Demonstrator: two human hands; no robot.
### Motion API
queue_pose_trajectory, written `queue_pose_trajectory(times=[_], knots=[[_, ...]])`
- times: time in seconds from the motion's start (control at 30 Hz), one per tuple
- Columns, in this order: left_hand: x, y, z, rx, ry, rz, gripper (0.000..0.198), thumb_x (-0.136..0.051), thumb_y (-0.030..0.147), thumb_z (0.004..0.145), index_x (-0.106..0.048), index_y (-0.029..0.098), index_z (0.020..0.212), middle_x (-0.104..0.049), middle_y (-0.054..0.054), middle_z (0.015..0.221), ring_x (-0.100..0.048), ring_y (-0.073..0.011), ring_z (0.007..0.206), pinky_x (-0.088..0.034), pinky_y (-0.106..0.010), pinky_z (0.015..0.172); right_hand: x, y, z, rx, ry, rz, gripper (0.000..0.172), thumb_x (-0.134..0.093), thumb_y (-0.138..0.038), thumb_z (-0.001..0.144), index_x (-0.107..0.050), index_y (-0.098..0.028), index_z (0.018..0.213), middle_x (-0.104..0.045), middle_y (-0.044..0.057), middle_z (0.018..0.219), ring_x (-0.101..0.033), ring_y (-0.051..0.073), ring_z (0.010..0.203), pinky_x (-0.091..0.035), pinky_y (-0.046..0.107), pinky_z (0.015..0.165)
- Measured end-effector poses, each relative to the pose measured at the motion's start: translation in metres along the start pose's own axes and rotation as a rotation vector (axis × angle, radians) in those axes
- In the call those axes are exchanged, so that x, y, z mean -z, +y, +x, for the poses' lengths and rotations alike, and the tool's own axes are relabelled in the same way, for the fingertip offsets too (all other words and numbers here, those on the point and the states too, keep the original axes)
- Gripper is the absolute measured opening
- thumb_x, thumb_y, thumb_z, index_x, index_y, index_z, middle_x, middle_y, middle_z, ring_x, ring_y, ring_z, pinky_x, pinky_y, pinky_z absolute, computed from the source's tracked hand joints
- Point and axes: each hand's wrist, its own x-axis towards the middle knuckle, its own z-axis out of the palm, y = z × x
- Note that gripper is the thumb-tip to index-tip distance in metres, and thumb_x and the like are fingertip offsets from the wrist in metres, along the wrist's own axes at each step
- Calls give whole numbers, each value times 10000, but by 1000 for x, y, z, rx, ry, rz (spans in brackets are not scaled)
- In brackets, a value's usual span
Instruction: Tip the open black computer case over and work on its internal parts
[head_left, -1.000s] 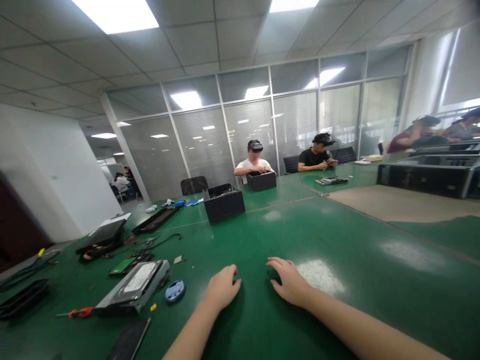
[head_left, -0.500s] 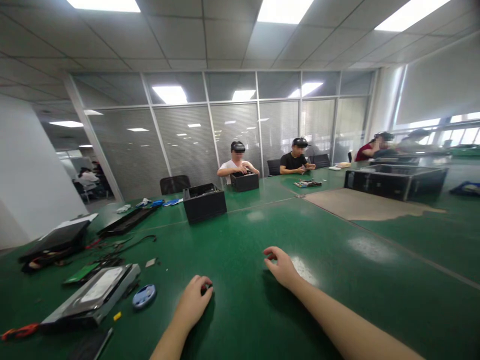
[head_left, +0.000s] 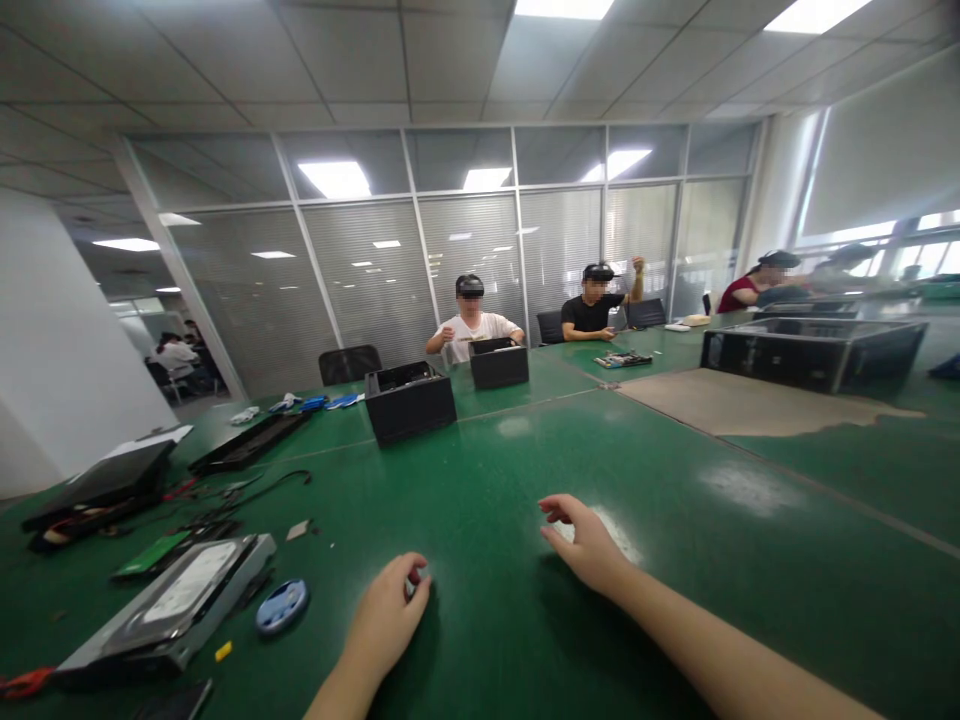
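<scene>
My left hand (head_left: pixel 388 612) rests low over the green table (head_left: pixel 480 540), its fingers loosely curled and the thumb apart from them. I see nothing held in it, though the inside of the palm is mostly hidden. Nearest to it on the left lies a round blue plastic piece (head_left: pixel 282 606). Farther left is a hard drive (head_left: pixel 184 595) in a metal bracket. My right hand (head_left: pixel 585 540) hovers over the table with bent, parted fingers and holds nothing.
At the left lie a yellow bit (head_left: pixel 223 652), a red-handled tool (head_left: pixel 26 684), a green circuit board (head_left: pixel 154 555) and cables. Ahead stand two black cases (head_left: pixel 411 410). A big black case (head_left: pixel 814 355) sits on cardboard (head_left: pixel 750 402). Several people sit around the table.
My right hand has shifted slightly right, and my left hand barely moved. Across the table, one person has taken a hand off the black case; another has raised an arm.
</scene>
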Motion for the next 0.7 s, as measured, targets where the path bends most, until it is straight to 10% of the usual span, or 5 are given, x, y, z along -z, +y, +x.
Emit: queue_pose_trajectory(times=[0.4, 0.7], knots=[[-4, 4, 3, -31, 60, -32, 244, -498, 373, 872, -642, 200, 968, -675, -44, 867, -628, -201, 770, -455, -317, 734, 52, -66, 31, 291, 261, -661, 517, -590, -388, 876, -489, -174, 1335, -530, 142, 1375, -451, 275, 1294, -328, 432, 1075], [-3, 6, 0, -93, 10, -62, 223, -491, 356, 883, -639, 196, 931, -663, -46, 864, -612, -197, 762, -447, -316, 732, 82, -71, 95, -79, -231, -1132, 349, -604, -456, 898, -616, -153, 1072, -712, 149, 1047, -654, 304, 1010, -397, 411, 878]])
